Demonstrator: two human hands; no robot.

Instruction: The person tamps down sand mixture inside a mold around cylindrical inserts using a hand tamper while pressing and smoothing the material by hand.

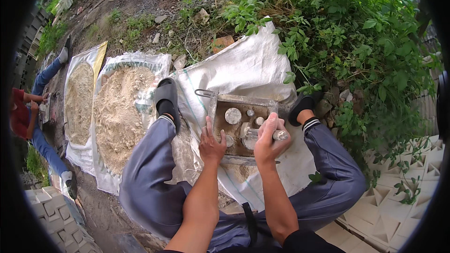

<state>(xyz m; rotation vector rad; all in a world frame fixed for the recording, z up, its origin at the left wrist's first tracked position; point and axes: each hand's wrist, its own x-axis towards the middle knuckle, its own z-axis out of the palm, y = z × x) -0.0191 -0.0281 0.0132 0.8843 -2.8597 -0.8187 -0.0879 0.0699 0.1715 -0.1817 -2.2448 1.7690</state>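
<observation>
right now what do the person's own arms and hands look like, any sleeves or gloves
Both forearms are bare from the elbow down, with no sleeves showing. The left hand and right hand wear no gloves, and no watch, ring or wristband is visible on either.

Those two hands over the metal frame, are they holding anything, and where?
The right hand is wrapped around the handle of a metal tool. The left hand holds nothing; it rests on the metal frame at its left edge.

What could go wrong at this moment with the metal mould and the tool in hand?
The left hand rests on the edge of the metal mould beside the metal tool gripped by the right hand; a slip could strike those fingers. The mould sits on a loose white sack, so it might shift.
</observation>
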